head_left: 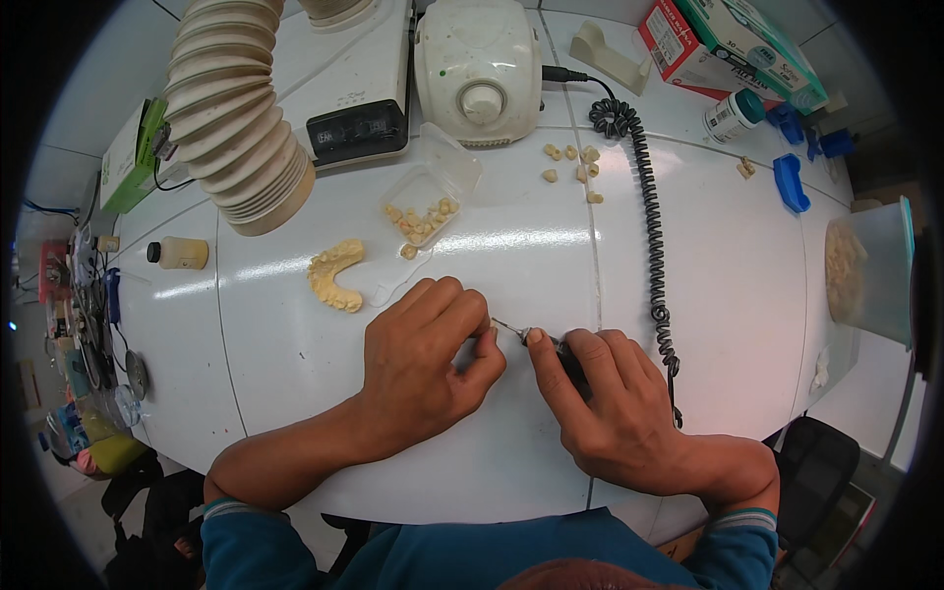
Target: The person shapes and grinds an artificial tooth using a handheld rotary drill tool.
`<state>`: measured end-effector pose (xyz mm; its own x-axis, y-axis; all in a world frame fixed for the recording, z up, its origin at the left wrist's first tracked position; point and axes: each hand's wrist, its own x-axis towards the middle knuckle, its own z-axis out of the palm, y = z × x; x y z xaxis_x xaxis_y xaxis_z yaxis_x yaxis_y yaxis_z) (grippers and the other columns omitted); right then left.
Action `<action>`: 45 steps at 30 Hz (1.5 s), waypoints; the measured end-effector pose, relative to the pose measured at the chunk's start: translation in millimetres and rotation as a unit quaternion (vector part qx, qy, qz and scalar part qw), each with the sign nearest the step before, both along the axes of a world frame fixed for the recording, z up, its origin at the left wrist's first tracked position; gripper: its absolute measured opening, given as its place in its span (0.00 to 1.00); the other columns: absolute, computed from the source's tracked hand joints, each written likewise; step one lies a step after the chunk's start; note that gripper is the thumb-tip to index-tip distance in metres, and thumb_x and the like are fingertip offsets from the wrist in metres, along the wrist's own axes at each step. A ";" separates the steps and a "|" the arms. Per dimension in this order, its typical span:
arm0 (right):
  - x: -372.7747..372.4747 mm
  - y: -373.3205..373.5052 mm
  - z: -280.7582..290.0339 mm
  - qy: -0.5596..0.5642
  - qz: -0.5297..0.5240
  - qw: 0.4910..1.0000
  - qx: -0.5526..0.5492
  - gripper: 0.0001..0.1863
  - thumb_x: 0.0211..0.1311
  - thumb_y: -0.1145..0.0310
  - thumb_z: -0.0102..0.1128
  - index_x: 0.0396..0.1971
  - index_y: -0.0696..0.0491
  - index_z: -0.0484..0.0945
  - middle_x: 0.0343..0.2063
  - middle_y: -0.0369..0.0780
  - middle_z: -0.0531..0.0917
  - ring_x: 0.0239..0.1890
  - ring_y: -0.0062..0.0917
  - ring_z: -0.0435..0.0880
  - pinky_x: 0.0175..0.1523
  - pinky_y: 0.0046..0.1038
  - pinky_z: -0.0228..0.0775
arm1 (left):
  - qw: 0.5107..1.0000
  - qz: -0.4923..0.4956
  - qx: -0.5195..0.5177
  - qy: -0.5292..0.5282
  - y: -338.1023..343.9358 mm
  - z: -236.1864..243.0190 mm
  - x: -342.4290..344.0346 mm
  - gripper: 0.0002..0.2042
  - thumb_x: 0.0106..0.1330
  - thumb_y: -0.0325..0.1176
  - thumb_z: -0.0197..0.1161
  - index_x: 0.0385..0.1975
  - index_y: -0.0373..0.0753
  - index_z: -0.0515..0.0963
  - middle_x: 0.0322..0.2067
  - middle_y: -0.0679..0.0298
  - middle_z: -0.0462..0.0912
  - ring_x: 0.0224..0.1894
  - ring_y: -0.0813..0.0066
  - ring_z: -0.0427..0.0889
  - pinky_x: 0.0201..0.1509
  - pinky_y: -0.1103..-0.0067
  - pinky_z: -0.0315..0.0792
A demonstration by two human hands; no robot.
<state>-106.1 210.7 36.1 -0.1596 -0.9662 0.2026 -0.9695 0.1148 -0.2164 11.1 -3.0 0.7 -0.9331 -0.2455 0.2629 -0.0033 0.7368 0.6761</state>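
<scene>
My right hand (615, 403) grips a dark rotary handpiece (573, 369) like a pen. Its thin metal bur (508, 326) points left at the fingertips of my left hand (425, 364). Those fingers are pinched together, and a sliver of a small cream-coloured piece shows at their tips; most of it is hidden. Beyond my left hand lies a horseshoe-shaped, yellowish dental cast (334, 277). Behind that stands a clear plastic box (421, 218) of small cream tooth crowns, its lid open. One loose crown (408, 252) sits just in front of the box.
A ribbed suction hose (231, 108) hangs at the upper left. From the white control unit (477, 74) at the back, a coiled black cord (649, 216) runs down the right side. Several loose crowns (580, 169) lie near it. A clear tub (870, 270) stands far right.
</scene>
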 end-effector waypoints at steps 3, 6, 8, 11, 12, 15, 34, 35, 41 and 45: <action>-0.1 -0.1 0.2 -0.001 0.001 1.000 0.001 0.24 0.69 0.77 0.65 0.62 0.70 0.85 0.40 0.53 0.82 0.39 0.36 0.82 0.40 0.33 0.77 | 1.000 0.001 0.000 -0.002 0.4 0.4 0.3 0.10 0.57 0.20 0.75 0.29 0.37 0.77 0.27 0.60 0.76 0.29 0.62 0.78 0.33 0.67 0.70; -0.4 -0.5 2.2 -0.002 0.002 1.000 0.007 0.24 0.69 0.77 0.64 0.62 0.70 0.85 0.40 0.53 0.82 0.39 0.36 0.82 0.41 0.33 0.77 | 1.000 0.002 0.000 -0.003 0.5 0.2 0.0 0.10 0.56 0.20 0.75 0.29 0.37 0.77 0.27 0.60 0.76 0.29 0.62 0.78 0.33 0.67 0.70; -0.7 -0.3 2.9 -0.002 0.001 1.000 0.010 0.24 0.68 0.77 0.64 0.62 0.70 0.85 0.41 0.53 0.82 0.40 0.37 0.82 0.41 0.33 0.77 | 1.000 0.001 -0.001 -0.002 0.5 0.3 -0.6 0.10 0.56 0.20 0.74 0.29 0.37 0.77 0.27 0.60 0.76 0.29 0.62 0.78 0.33 0.67 0.70; -1.1 -0.1 1.6 -0.001 0.004 1.000 0.003 0.24 0.68 0.77 0.64 0.62 0.70 0.85 0.40 0.52 0.81 0.39 0.36 0.81 0.41 0.33 0.76 | 1.000 0.002 -0.001 0.001 0.3 0.2 -0.6 0.10 0.56 0.20 0.74 0.29 0.37 0.77 0.27 0.60 0.76 0.29 0.62 0.78 0.33 0.67 0.70; -1.3 0.3 1.7 -0.002 0.005 1.000 0.006 0.24 0.68 0.77 0.64 0.62 0.70 0.85 0.40 0.51 0.81 0.39 0.36 0.81 0.40 0.32 0.75 | 1.000 0.002 0.001 0.001 0.3 0.2 -0.6 0.10 0.56 0.20 0.74 0.29 0.37 0.77 0.27 0.60 0.76 0.29 0.61 0.78 0.33 0.67 0.70; -1.6 -0.9 1.3 -0.007 0.003 1.000 0.003 0.24 0.67 0.77 0.64 0.62 0.70 0.85 0.39 0.50 0.80 0.38 0.35 0.80 0.39 0.32 0.74 | 1.000 0.002 0.002 0.001 0.1 0.9 -0.9 0.10 0.56 0.20 0.74 0.29 0.37 0.77 0.27 0.60 0.76 0.29 0.61 0.78 0.33 0.66 0.70; -2.2 -1.5 2.0 -0.003 0.007 1.000 0.000 0.25 0.65 0.77 0.65 0.62 0.70 0.85 0.39 0.50 0.80 0.37 0.34 0.80 0.37 0.31 0.73 | 1.000 0.002 0.001 0.001 0.0 1.0 -0.2 0.10 0.56 0.19 0.75 0.29 0.37 0.77 0.27 0.60 0.75 0.29 0.60 0.77 0.33 0.66 0.70; -2.3 -1.6 1.9 -0.002 0.007 1.000 0.000 0.25 0.65 0.77 0.65 0.62 0.70 0.85 0.39 0.50 0.80 0.37 0.34 0.80 0.37 0.31 0.73 | 1.000 0.002 0.002 0.002 -0.1 1.2 -0.4 0.10 0.56 0.19 0.75 0.29 0.37 0.77 0.27 0.60 0.75 0.29 0.60 0.77 0.33 0.66 0.70; -2.0 -1.9 1.5 -0.002 0.009 1.000 0.004 0.25 0.65 0.77 0.65 0.61 0.70 0.85 0.39 0.50 0.81 0.37 0.34 0.80 0.38 0.31 0.74 | 1.000 0.003 0.004 0.007 -0.2 0.3 -0.1 0.10 0.56 0.19 0.74 0.29 0.37 0.77 0.27 0.60 0.76 0.29 0.60 0.78 0.33 0.66 0.70; -2.2 -1.8 1.9 0.002 0.007 1.000 -0.001 0.25 0.65 0.77 0.65 0.61 0.71 0.85 0.39 0.51 0.81 0.37 0.34 0.80 0.38 0.31 0.74 | 1.000 0.001 0.002 0.004 0.0 2.0 -1.3 0.10 0.56 0.19 0.74 0.29 0.37 0.77 0.27 0.60 0.76 0.29 0.61 0.78 0.33 0.67 0.70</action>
